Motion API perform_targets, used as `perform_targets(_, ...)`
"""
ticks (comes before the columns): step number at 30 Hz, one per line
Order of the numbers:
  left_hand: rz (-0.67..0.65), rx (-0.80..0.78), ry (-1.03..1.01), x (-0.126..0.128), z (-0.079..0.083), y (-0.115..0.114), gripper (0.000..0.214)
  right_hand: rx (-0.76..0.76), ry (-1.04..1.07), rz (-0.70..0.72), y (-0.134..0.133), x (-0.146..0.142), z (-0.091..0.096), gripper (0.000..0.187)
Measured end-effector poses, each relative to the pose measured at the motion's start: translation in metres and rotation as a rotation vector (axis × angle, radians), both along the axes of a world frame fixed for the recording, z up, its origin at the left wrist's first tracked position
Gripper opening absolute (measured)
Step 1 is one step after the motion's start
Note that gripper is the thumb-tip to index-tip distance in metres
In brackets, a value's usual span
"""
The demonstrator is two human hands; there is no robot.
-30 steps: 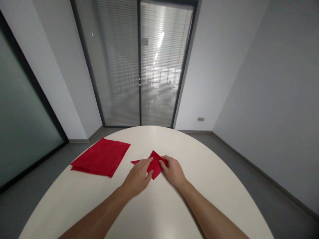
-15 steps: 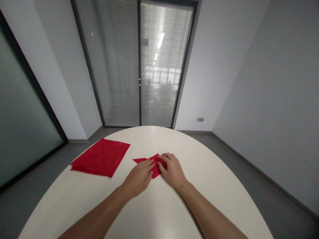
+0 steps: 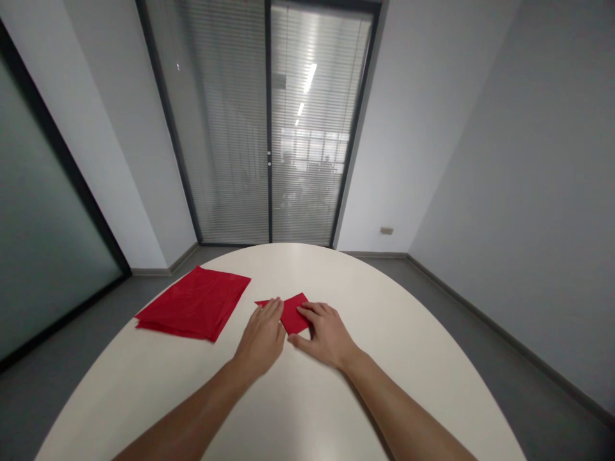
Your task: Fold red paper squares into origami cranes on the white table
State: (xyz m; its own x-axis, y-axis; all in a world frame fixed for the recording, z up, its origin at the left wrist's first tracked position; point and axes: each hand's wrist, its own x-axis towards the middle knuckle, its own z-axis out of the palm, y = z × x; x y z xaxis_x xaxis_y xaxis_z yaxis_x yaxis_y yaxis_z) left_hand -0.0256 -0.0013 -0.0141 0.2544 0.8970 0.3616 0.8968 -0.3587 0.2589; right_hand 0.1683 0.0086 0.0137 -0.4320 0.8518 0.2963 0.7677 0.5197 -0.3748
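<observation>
A small folded red sheet (image 3: 294, 315), thin like paper, lies on the table in front of me, with a pointed end sticking out to the left. My left hand (image 3: 261, 339) rests flat over its left part, fingers stretched out and close together. At the right edge of the sheet, my right hand (image 3: 325, 333) has its fingertips on top and its thumb spread toward the near corner. The fingers and thumb of that hand are apart. Both hands cover parts of the folds.
A stack of larger red sheets (image 3: 195, 304) lies to the left on the round white table (image 3: 307, 410). Beyond the table's far edge stands a glazed door with blinds (image 3: 307, 192). Grey walls and a frosted panel (image 3: 43, 211) surround the table.
My left hand has shifted slightly left and turned its fingers more forward. My right thumb has moved left to the sheet's near corner, leaving more of the sheet's middle visible.
</observation>
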Motion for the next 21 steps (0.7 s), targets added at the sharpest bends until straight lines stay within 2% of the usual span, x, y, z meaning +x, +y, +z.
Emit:
perform_targets(2, -0.105, -0.02, -0.035, -0.001, 0.0, 0.0, 0.055, 0.004, -0.01, 0.006, 0.0, -0.001, -0.001, 0.073)
perform_targets(5, -0.155, -0.035, -0.101, -0.002, -0.002, 0.001, 0.053, 0.016, 0.0, 0.007, 0.001, -0.001, -0.002, 0.066)
perform_targets(14, -0.111, -0.009, -0.222, 0.0, -0.003, 0.0, 0.047, 0.074, 0.08, 0.039, 0.003, 0.0, -0.002, 0.029)
perform_targets(21, -0.058, -0.035, -0.225, 0.002, 0.006, -0.002, 0.03, 0.063, 0.141, 0.12, 0.002, -0.001, 0.004, 0.019)
